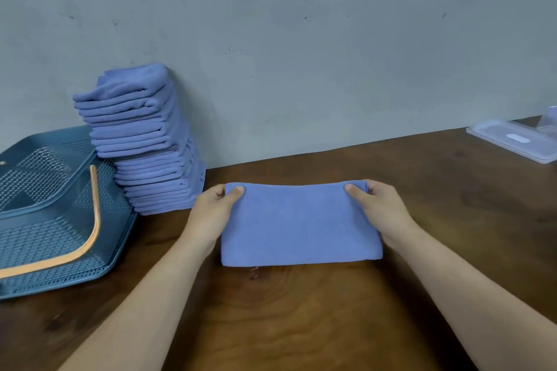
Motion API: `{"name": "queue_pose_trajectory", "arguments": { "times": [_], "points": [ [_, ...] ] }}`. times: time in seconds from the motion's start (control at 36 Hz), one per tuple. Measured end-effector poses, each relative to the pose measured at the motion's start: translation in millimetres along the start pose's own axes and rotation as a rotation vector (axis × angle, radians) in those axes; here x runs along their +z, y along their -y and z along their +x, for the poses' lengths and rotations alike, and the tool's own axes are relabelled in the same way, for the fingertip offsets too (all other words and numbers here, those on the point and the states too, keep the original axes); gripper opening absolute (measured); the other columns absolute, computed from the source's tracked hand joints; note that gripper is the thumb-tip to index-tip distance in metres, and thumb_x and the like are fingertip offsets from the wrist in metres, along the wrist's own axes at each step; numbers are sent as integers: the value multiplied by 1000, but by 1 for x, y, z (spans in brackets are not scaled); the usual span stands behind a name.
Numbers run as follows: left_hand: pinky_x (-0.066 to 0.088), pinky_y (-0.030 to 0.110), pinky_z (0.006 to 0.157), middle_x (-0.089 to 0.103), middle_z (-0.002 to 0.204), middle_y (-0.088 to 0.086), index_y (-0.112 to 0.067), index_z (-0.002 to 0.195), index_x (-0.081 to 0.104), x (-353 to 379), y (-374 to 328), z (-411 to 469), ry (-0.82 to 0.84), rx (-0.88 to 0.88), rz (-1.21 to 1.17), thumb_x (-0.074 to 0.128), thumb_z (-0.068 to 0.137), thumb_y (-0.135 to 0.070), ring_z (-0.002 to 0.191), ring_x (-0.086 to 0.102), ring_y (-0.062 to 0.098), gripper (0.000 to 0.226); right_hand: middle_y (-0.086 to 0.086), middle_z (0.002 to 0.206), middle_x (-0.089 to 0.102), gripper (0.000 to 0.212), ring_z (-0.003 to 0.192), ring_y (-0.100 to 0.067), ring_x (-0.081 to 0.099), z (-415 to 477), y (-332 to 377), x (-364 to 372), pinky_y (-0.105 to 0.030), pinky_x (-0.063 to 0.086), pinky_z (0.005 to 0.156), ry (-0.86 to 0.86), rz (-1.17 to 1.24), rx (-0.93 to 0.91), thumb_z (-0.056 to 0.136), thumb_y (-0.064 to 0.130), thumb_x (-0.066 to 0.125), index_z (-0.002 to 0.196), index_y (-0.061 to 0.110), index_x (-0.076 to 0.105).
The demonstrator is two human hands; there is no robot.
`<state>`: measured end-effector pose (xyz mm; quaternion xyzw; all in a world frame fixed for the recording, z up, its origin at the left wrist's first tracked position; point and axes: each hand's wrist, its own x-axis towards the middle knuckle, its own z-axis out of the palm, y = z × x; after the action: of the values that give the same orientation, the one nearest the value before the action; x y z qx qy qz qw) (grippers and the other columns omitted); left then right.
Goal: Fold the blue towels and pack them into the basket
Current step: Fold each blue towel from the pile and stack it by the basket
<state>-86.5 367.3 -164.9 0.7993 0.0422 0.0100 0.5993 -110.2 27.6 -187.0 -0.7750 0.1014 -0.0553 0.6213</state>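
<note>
A folded blue towel [300,224] lies flat on the wooden table [301,310] in front of me. My left hand [212,214] pinches its far left corner, thumb on top. At the far right corner my right hand [381,209] pinches the towel the same way. A tall leaning stack of folded blue towels [144,141] stands against the wall at the left. The blue perforated basket [54,220] with an orange handle [75,253] sits at the far left, beside the stack, with no towels visible inside.
A clear plastic lid or tray [515,140] lies at the table's back right corner. A grey wall [301,39] runs along the table's far edge.
</note>
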Motion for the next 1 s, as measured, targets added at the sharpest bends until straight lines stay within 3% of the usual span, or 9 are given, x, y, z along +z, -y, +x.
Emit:
{"name": "queue_pose_trajectory", "arguments": {
  "times": [0.08, 0.14, 0.25, 0.42, 0.56, 0.61, 0.81, 0.94, 1.0],
  "points": [
    [49, 32, 87, 66, 116, -8, -19, 117, 66, 15, 16, 15, -35, -113, 100, 64, 99, -53, 104, 63, 14, 39, 11, 114, 68, 33, 107, -15, 64, 14, -5, 8, -39, 54, 94, 3, -128, 74, 97, 53, 66, 116, 26, 71],
    [44, 24, 78, 62, 124, -8, -25, 135, 55, 20, 27, 11, -63, -106, 180, 65, 102, -41, 103, 61, 9, 38, 12, 129, 62, 41, 120, -13, 60, 10, -8, 8, -38, 50, 102, -41, -147, 79, 100, 46, 66, 139, 35, 59],
    [47, 25, 72, 69, 111, -11, -40, 130, 52, 22, 45, 2, -88, 44, 181, 67, 101, -25, 94, 68, 8, 35, 13, 118, 69, 38, 113, -6, 63, 4, -22, 7, -31, 50, 87, -56, -158, 8, 100, 25, 65, 127, 49, 55],
    [51, 36, 75, 68, 97, -4, -36, 113, 56, 19, 58, 5, -108, 177, 212, 60, 104, -15, 83, 64, 21, 23, 12, 111, 72, 40, 98, -18, 72, 9, -27, 8, -45, 60, 84, -139, -142, -40, 99, 9, 59, 111, 47, 61],
    [49, 24, 81, 70, 106, -19, -36, 109, 64, 22, 57, 8, -138, 193, 248, 57, 105, -13, 95, 65, 5, 24, 15, 111, 70, 43, 101, -9, 68, 16, -28, 8, -34, 56, 81, -171, -168, -96, 102, 12, 61, 120, 52, 61],
    [48, 21, 90, 69, 115, -26, -38, 114, 66, 22, 54, 8, -134, 182, 260, 56, 106, -13, 108, 63, -3, 29, 15, 111, 69, 43, 102, -4, 65, 19, -28, 9, -27, 51, 79, -177, -188, -96, 102, 13, 61, 127, 48, 60],
    [44, 28, 113, 60, 140, -25, -37, 142, 60, 22, 53, 9, -112, 152, 311, 53, 108, -22, 132, 55, 2, 37, 15, 117, 66, 44, 112, -12, 64, 24, -31, 10, -26, 47, 79, -147, -340, -93, 104, 20, 59, 143, 42, 53],
    [35, 25, 113, 40, 163, -17, -36, 158, 41, 18, 40, 6, 6, 137, 429, 52, 109, -31, 148, 41, 9, 50, 12, 151, 41, 55, 102, -14, 60, 0, -16, 14, -28, 46, 61, -208, -872, -263, 106, 43, 52, 158, 39, 34],
    [40, 28, 109, 30, 167, -13, -35, 160, 36, 22, 33, -1, -37, 231, 634, 52, 107, -38, 148, 38, 13, 55, 11, 152, 43, 55, 119, -18, 56, -11, -7, 27, -32, 52, 75, -181, -984, -410, 103, 44, 52, 156, 38, 39]
  ]
}}
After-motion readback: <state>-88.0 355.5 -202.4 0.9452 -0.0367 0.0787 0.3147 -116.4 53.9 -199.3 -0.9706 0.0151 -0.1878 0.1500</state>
